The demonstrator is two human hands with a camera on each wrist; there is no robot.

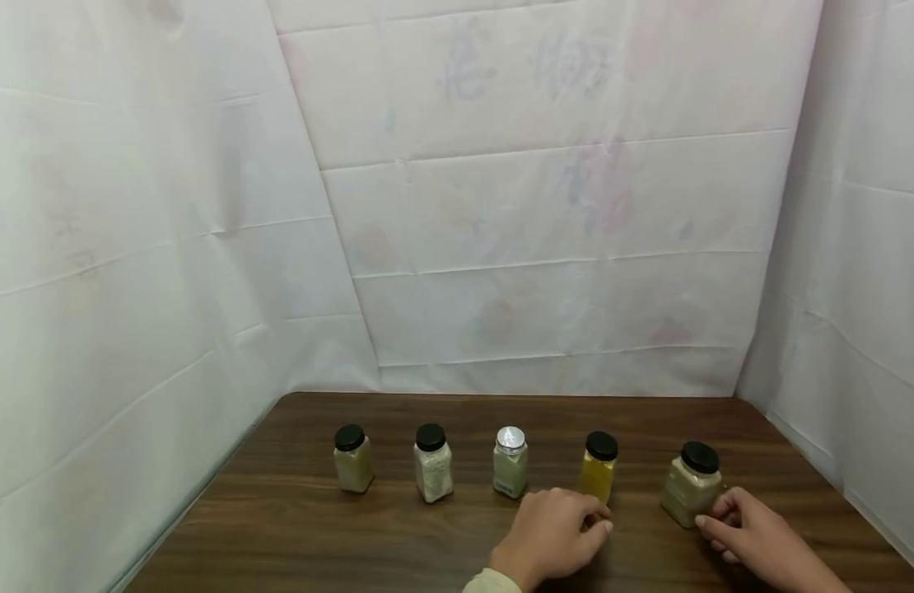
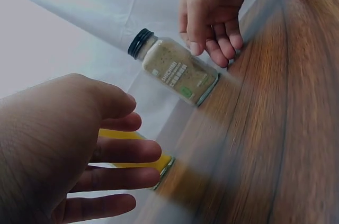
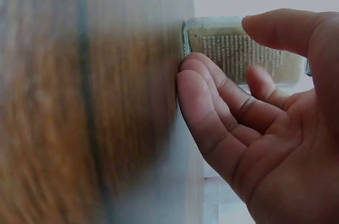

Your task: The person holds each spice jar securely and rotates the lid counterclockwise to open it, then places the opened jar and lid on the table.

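Note:
My left hand (image 1: 549, 535) hovers over the table just in front of a black-lidded jar of yellow powder (image 1: 598, 475). In the left wrist view its fingers are loosely spread before the yellow jar (image 2: 124, 135), which they partly cover; nothing is gripped. At the far right end of the row stands a wider jar of greenish-brown seasoning (image 1: 685, 494) with a black lid, its label (image 2: 175, 75) facing the left wrist camera. My right hand (image 1: 757, 539) is close beside this jar, fingers loosely bent. In the right wrist view the seasoning jar (image 3: 228, 49) stands beyond the fingers; contact cannot be told.
Further left in the row stand a silver-lidded jar of pale green contents (image 1: 510, 469), a black-lidded jar of whitish contents (image 1: 433, 469) and a black-lidded beige jar (image 1: 353, 465). White sheeting (image 1: 546, 313) encloses the brown wooden table (image 1: 279, 527) at the back and sides.

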